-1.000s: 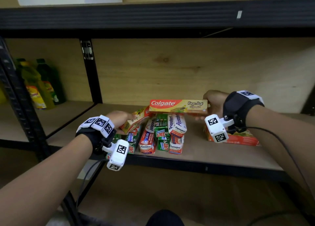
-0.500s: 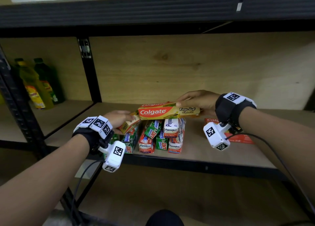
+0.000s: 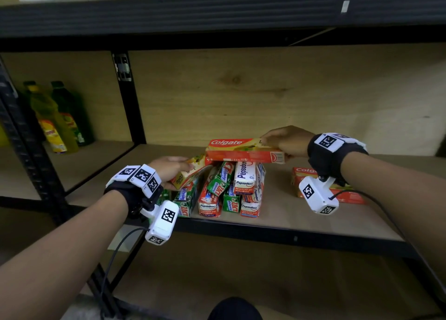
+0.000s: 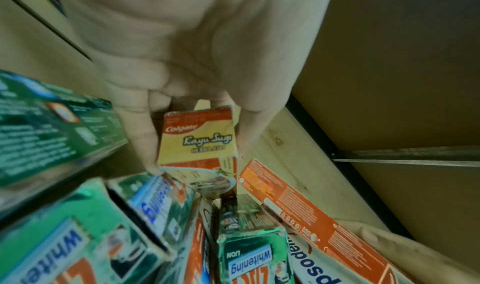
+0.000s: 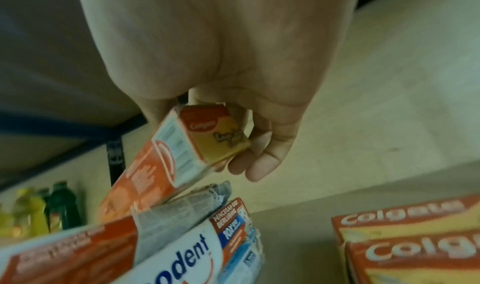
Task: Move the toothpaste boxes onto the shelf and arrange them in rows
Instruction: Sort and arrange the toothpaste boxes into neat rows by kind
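On the shelf (image 3: 301,225) we have a heap of toothpaste boxes (image 3: 226,189) near the front edge. Across its top lies one long box (image 3: 243,150), our right hand (image 3: 287,141) at its right end. Another box (image 3: 190,172) leans on the heap's left side, our left hand (image 3: 169,167) at its outer end. Right of the heap lie two more boxes (image 3: 347,194), side by side. Bottles (image 3: 58,117) stand in the bay far left.

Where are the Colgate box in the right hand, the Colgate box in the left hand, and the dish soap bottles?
Colgate box in the right hand (image 3: 243,150), head view: red side panel.
Colgate box in the left hand (image 4: 198,142), left wrist view: yellow end flap.
Dish soap bottles (image 3: 54,124), head view: yellow bottle's body.
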